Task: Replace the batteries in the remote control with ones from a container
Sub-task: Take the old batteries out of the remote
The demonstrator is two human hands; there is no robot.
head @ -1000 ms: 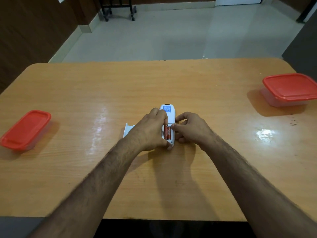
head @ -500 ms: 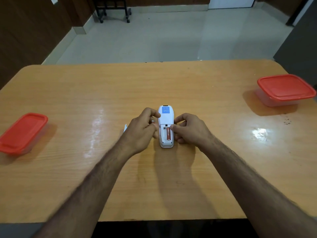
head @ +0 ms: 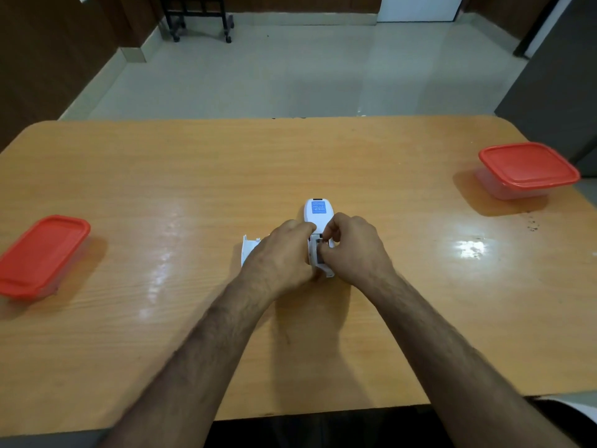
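Note:
The white remote control (head: 318,211) lies face down in the middle of the table, blue label up, with its battery bay (head: 318,255) open and dark. My left hand (head: 284,253) is curled into a fist against the remote's left edge; the battery it drew out is hidden inside it. The thumb and forefinger of my right hand (head: 353,248) pinch together in the top of the bay, covering the second battery. The white battery cover (head: 248,250) lies on the table just left of my left hand. One red-lidded container (head: 43,253) stands far left, a second red-lidded container (head: 528,169) far right; both are closed.
The wooden table (head: 193,189) is glossy, with its front edge close to me. Beyond the far edge there is tiled floor and a wheeled black stand (head: 200,17). A dark cabinet (head: 562,92) stands beside the right container.
Two orange batteries sat in the bay; my left hand pulled one out and closed on it. My right fingers then moved into the bay over the remaining battery. The view tilted slightly.

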